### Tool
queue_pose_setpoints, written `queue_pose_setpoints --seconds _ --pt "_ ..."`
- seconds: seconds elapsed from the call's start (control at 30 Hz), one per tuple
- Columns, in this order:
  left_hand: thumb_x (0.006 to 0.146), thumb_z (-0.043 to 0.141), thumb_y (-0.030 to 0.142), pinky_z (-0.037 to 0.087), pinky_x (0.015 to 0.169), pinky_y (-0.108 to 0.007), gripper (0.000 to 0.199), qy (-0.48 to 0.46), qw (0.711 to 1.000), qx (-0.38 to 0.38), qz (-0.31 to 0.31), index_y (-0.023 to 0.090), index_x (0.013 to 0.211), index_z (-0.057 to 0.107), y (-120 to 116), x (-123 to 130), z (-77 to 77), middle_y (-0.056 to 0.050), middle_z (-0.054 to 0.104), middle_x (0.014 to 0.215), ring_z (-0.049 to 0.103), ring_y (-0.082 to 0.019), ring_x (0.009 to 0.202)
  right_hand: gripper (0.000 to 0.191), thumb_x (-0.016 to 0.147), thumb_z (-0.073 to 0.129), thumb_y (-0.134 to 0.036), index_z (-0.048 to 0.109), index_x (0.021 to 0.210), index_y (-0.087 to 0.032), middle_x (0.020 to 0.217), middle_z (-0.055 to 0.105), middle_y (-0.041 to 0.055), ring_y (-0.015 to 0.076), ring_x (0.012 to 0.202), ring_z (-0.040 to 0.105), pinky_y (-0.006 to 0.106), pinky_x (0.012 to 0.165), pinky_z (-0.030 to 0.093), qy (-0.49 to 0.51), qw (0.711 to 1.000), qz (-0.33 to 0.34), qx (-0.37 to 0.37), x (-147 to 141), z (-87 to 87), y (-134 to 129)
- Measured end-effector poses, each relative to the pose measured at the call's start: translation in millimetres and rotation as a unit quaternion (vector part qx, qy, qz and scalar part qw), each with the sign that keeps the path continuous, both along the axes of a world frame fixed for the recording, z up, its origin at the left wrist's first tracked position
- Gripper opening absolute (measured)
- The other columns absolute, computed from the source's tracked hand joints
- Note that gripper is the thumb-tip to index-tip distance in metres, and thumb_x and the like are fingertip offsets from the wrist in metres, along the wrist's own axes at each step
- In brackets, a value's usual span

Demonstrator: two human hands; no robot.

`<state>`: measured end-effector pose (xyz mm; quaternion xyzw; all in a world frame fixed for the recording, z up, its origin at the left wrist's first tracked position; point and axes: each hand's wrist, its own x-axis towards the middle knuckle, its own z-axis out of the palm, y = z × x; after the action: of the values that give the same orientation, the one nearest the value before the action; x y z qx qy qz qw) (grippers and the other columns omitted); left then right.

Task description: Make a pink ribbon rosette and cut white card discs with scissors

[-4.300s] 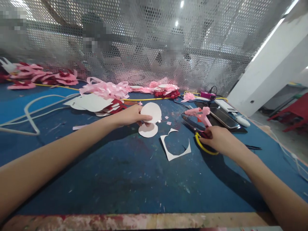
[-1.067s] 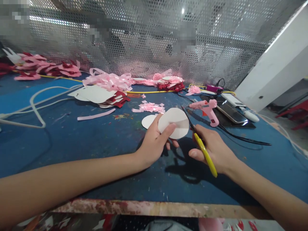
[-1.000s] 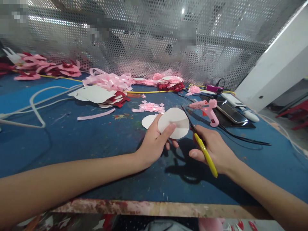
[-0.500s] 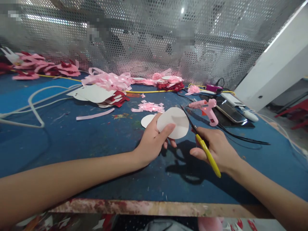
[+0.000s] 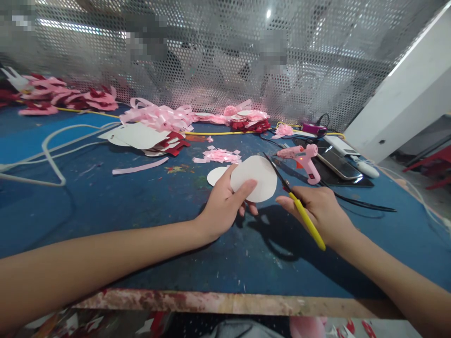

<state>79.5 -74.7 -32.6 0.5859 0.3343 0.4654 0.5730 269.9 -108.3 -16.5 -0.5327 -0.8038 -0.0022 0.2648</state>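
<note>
My left hand (image 5: 225, 202) pinches a round white paper piece (image 5: 259, 180) between thumb and fingers, above the table. Scissors with yellow handles (image 5: 306, 223) are in my right hand (image 5: 319, 211), the dark blades pointing up and left beside the right edge of the paper. Whether the blades touch the paper I cannot tell. A second white round piece (image 5: 214, 176) lies on the table, partly hidden behind my left hand. Small pink ribbon pieces (image 5: 221, 155) are heaped just beyond the paper.
A pink glue gun (image 5: 305, 159) and a phone (image 5: 338, 162) lie at the right. White and red cut shapes (image 5: 141, 137), curled pink ribbon (image 5: 158, 116) and a ribbon strip (image 5: 140, 166) are left of centre. A bent white wire frame (image 5: 52, 162) is further left.
The yellow scissor handle has swung slightly upward with my right hand, and the shadow on the white paper has gone. My left hand has barely moved.
</note>
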Motion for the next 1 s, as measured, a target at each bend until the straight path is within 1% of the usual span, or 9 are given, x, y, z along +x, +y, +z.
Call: queue_pose_setpoints --seconds 0.17,0.3,0.43,0.5,0.6,0.67,0.73,0.9,1.0 --pt "0.08 0.059 0.039 0.038 0.036 -0.015 0.032 0.038 0.999 0.007 -0.002 0.018 0.103 0.051 2 -3 1.8 0.002 0.061 0.066 0.056 -0.009 0.043 0.05 0.089 0.037 -0.052 0.027 0.05 -0.022 0.041 0.026 -0.0052 0.0089 0.039 0.021 0.025 0.041 0.021 0.001 0.999 -0.025 0.043 9 0.3 7" --pt "0.078 0.061 0.036 0.041 0.04 -0.017 0.023 0.152 0.987 0.034 -0.034 0.015 0.087 0.059 17 -10 -1.2 0.0 0.062 0.067 0.055 -0.009 0.046 0.05 0.089 0.036 -0.052 0.026 0.05 -0.022 0.04 0.027 -0.0051 0.0088 0.038 0.023 0.024 0.041 0.022 -0.017 0.995 -0.034 0.089 18 1.6 13" --pt "0.077 0.061 0.037 0.051 0.07 -0.029 0.03 0.265 0.95 0.165 0.013 0.017 0.099 0.061 32 -17 -2.1 -0.005 0.065 0.095 0.062 -0.018 0.082 0.048 0.088 0.039 -0.053 0.033 0.053 -0.021 0.043 0.04 -0.0026 0.0094 0.039 0.034 0.024 0.043 0.026 -0.089 0.982 -0.009 0.168 23 -1.9 16" --pt "0.083 0.053 0.04 0.045 0.089 -0.036 0.032 0.277 0.928 0.248 0.039 0.018 0.107 0.06 37 -19 1.0 -0.007 0.061 0.111 0.054 -0.021 0.106 0.047 0.086 0.042 -0.053 0.039 0.054 -0.02 0.046 0.046 -0.0009 0.0105 0.042 0.041 0.024 0.044 0.027 -0.133 0.97 0.001 0.203 24 -5.9 17" --pt "0.093 0.028 0.041 0.046 0.088 -0.035 0.043 0.227 0.943 0.244 -0.008 0.017 0.105 0.062 38 -21 8.3 -0.009 0.061 0.112 0.054 -0.02 0.106 0.047 0.083 0.047 -0.056 0.043 0.055 -0.019 0.048 0.049 -0.0003 0.0111 0.043 0.044 0.025 0.045 0.027 -0.169 0.962 0.004 0.215 23 -11.0 17" --pt "0.094 0.025 0.042 0.05 0.075 -0.03 0.046 0.2 0.956 0.211 -0.033 0.016 0.103 0.062 37 -22 12.6 -0.009 0.063 0.107 0.059 -0.019 0.096 0.047 0.082 0.046 -0.058 0.046 0.056 -0.019 0.05 0.05 0.0005 0.0116 0.044 0.045 0.025 0.046 0.027 -0.166 0.967 -0.007 0.192 22 -11.4 17" --pt "0.092 0.034 0.039 0.049 0.073 -0.028 0.038 0.224 0.948 0.227 -0.024 0.016 0.099 0.064 35 -21 15.0 -0.007 0.064 0.102 0.059 -0.018 0.092 0.045 0.083 0.044 -0.057 0.047 0.058 -0.019 0.052 0.052 0.0017 0.0129 0.046 0.046 0.026 0.047 0.028 -0.158 0.976 -0.039 0.144 23 -9.3 19" --pt "0.089 0.045 0.024 0.042 0.09 -0.031 0.022 0.346 0.866 0.358 -0.055 0.018 0.089 0.066 31 -16 13.2 -0.005 0.062 0.1 0.056 -0.016 0.097 0.038 0.077 0.051 -0.051 0.046 0.055 -0.021 0.052 0.054 0.0026 0.0149 0.045 0.042 0.026 0.046 0.025 -0.137 0.974 -0.176 -0.034 42 -2.1 32" --pt "0.089 0.045 0.026 0.04 0.092 -0.035 0.023 0.419 0.811 0.4 -0.087 0.018 0.092 0.067 32 -4 10.6 -0.006 0.06 0.104 0.053 -0.019 0.099 0.031 0.074 0.055 -0.043 0.047 0.055 -0.021 0.051 0.054 0.0022 0.0151 0.046 0.043 0.026 0.046 0.026 -0.106 0.969 -0.198 -0.101 56 -0.6 40"
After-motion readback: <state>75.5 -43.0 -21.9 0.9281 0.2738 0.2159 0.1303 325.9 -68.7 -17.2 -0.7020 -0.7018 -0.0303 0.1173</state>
